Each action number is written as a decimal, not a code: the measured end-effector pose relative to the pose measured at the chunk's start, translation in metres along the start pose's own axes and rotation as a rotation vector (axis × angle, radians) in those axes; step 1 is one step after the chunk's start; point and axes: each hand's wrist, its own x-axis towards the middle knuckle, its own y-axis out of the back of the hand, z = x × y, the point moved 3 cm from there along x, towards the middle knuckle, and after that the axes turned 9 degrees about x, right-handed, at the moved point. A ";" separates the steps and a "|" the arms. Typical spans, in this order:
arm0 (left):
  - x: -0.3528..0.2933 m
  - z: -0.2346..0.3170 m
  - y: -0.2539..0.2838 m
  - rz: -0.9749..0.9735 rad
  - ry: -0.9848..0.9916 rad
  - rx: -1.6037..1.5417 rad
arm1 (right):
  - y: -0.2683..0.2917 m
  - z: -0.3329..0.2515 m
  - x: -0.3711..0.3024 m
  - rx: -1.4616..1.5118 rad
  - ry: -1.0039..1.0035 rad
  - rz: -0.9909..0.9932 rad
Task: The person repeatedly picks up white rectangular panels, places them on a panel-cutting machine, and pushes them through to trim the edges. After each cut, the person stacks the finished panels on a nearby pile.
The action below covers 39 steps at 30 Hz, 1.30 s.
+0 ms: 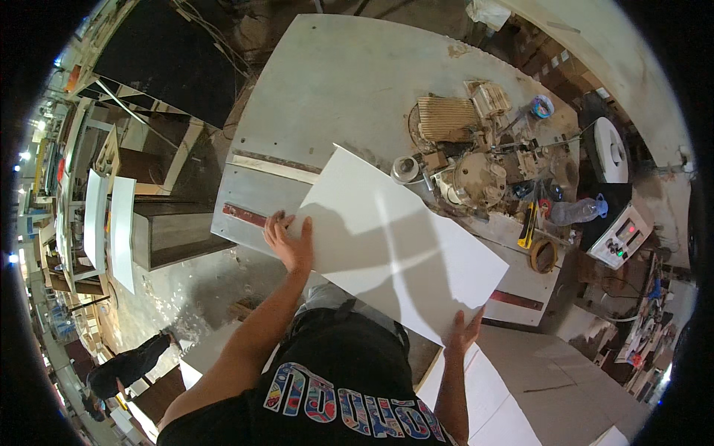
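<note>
Spanning the grey machine table's near edge, this white panel looks stiff, lightish, probably slick, best held by opposite edges, where the left hand lies spread and the right hand meets the near corner, grip unclear.

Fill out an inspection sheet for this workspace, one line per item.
Surface: grey tabletop, brown marks near its far edge.
Job's things: white panel, overlapping the table's near edge; dusty machine beyond it.
Clutter: yellow cutter, brown roll and clear bottle lying on its side, right of the machine.
Hands: left hand at the panel's left edge, right hand near its lower right corner; grip unclear.
Cables: thin cable or hose right of the machine.
Surroundings: another person at lower left.
</note>
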 end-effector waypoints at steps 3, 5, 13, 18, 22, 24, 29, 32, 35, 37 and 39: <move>0.023 -0.014 -0.005 0.034 0.001 -0.019 | -0.029 -0.003 -0.019 0.020 -0.017 0.030; 0.036 -0.022 -0.005 0.058 0.010 -0.035 | -0.045 -0.008 -0.029 -0.046 0.028 0.045; -0.031 0.039 0.003 -0.150 -0.082 -0.128 | -0.119 0.007 -0.061 0.116 -0.127 0.177; -0.051 0.062 0.000 -0.328 0.108 -0.049 | -0.144 -0.027 -0.076 -0.631 -0.074 -0.019; -0.029 0.053 -0.002 -0.273 0.128 -0.056 | -0.157 -0.033 -0.084 -1.132 0.278 -0.400; -0.020 0.044 -0.003 -0.288 0.146 -0.057 | -0.162 -0.025 -0.081 -1.146 0.343 -0.435; 0.004 0.023 -0.003 -0.285 0.129 -0.041 | -0.177 -0.016 -0.079 -1.139 0.372 -0.471; 0.019 0.015 -0.003 -0.276 0.113 -0.036 | -0.190 -0.021 -0.081 -1.217 0.295 -0.510; 0.035 0.005 -0.001 -0.265 0.124 -0.043 | -0.211 -0.028 -0.083 -1.139 0.398 -0.503; 0.043 -0.001 -0.001 -0.258 0.130 -0.041 | -0.222 -0.028 -0.079 -1.201 0.320 -0.521; 0.052 -0.007 0.000 -0.233 0.129 -0.058 | -0.233 -0.030 -0.077 -1.231 0.294 -0.536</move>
